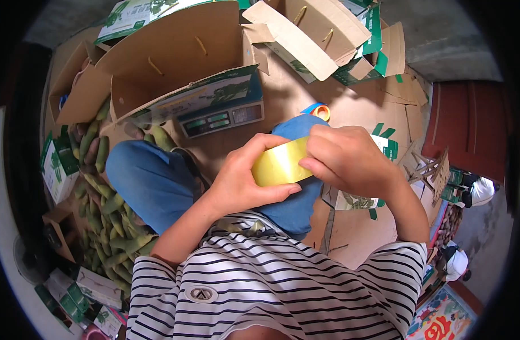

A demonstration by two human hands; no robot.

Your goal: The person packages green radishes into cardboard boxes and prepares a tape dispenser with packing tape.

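Above my lap I hold a wide roll of yellowish packing tape. My left hand grips the roll from the left, thumb below and fingers above. Pressed against the roll's right side, the fingers of my right hand are bent and pinched; whether a tape end lies between them is hidden. Beyond my knees, an open cardboard box stands on a digital scale. A smaller orange-cored roll with a blue strip rests just past my right knee.
Long green radishes are heaped at my left. Another open carton stands at the far side, and a flattened green-and-white carton lies by my right knee. A wooden stool and two people in white caps are at the right.
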